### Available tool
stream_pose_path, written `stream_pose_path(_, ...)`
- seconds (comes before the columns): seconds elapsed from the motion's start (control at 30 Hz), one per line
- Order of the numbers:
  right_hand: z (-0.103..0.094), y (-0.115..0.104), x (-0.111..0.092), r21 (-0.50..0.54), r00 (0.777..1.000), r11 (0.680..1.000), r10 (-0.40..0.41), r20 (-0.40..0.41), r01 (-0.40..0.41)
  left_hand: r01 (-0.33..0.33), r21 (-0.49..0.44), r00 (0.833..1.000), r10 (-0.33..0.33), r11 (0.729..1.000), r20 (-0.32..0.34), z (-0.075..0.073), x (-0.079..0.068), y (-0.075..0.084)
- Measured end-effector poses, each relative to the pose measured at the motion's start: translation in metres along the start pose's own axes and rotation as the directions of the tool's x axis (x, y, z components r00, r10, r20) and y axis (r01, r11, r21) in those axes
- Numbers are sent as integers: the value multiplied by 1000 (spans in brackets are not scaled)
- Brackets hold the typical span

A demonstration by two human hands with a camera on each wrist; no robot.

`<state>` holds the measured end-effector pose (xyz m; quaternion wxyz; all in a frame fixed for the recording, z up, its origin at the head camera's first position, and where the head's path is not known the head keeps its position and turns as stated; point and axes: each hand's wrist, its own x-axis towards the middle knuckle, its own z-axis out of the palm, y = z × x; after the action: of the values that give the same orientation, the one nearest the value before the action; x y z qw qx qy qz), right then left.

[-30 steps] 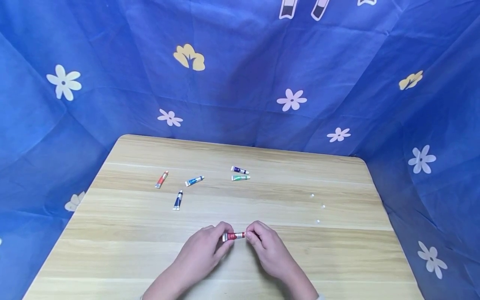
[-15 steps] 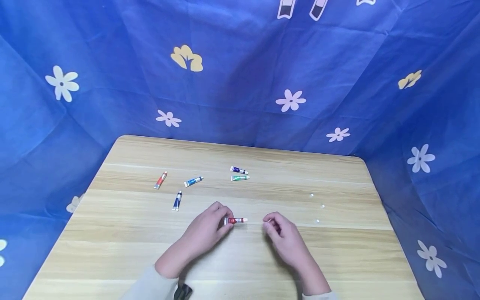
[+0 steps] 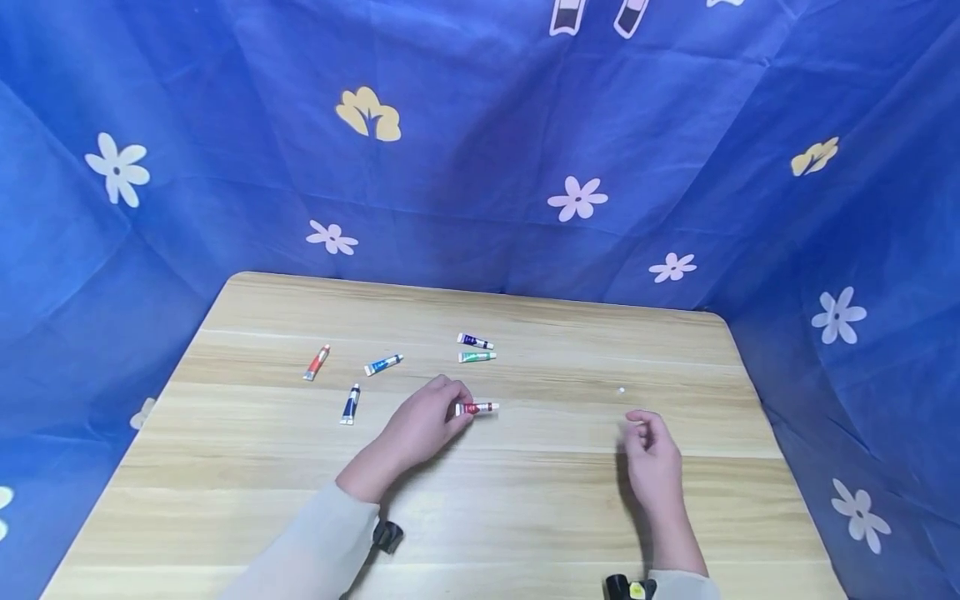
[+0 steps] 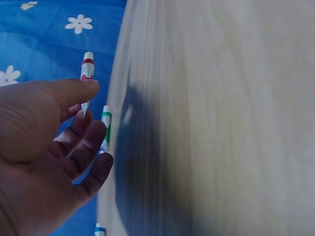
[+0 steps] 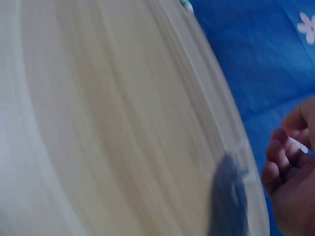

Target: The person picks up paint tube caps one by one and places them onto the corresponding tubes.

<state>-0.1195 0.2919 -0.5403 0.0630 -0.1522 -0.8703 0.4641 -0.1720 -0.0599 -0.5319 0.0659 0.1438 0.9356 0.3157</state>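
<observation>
My left hand (image 3: 429, 423) holds a small red paint tube (image 3: 480, 407) by its crimped end, between thumb and fingers, over the middle of the table. In the left wrist view the tube (image 4: 87, 68) points upward, its white end at the top. My right hand (image 3: 654, 462) is low over the right part of the table, fingers bent and fingertips close together; I cannot tell whether something small is between them. A tiny white piece (image 3: 621, 390) lies just beyond its fingertips. In the right wrist view the right hand (image 5: 293, 172) is partly cut off.
A green tube (image 3: 477, 357) and a purple tube (image 3: 476, 341) lie beyond the left hand. Further left are a blue tube (image 3: 384, 364), a dark blue tube (image 3: 350, 404) and an orange-red tube (image 3: 317, 362). A blue flowered curtain (image 3: 480, 167) surrounds the wooden table (image 3: 525, 517).
The right hand has left the tube's end and swung right, now covering two of the white pieces. The left hand has carried the red tube away from the person, toward the green tube.
</observation>
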Motion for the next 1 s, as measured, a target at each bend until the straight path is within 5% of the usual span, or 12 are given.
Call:
stream_pose_path(0.13,-13,12,4,-16,995,997,80,-62,-81,19,-45,1000,-18,999,23,4,17,-9)
stream_pose_path(0.3,-17,25,6,-22,986,986,166,-3,-166,28,-51,1000,-28,998,11,6,37,-17)
stream_pose_path(0.57,-12,28,8,-257,992,963,101,70,-80,51,1,998,-51,999,-23,6,57,-13)
stream_pose_path(0.8,-10,26,7,-288,995,957,65,72,-42,141,-2,987,-141,990,-77,10,60,-15)
stream_pose_path(1.0,-8,28,6,-304,998,952,40,57,-21,143,-31,985,-145,989,-92,12,60,-16)
